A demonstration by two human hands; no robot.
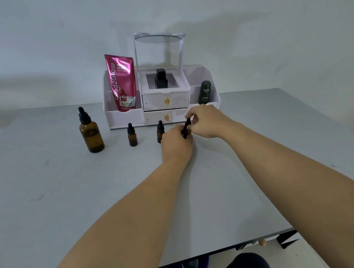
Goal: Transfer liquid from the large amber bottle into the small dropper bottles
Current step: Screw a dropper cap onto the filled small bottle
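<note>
— Where the head view looks down at the table, what stands before the white organizer?
— The large amber bottle, capped, off its left corner; a small dropper bottle and a second dropper bottle along its front.
— The hands?
— Before its lower drawer, the left hand grips a third dropper bottle; the right hand pinches its black cap.
— Any writing?
— Inside the organizer, a pink tube reads "Glad2Glow, Retinol Bright Body Serum"; a dark bottle reads "Kahf".
</note>
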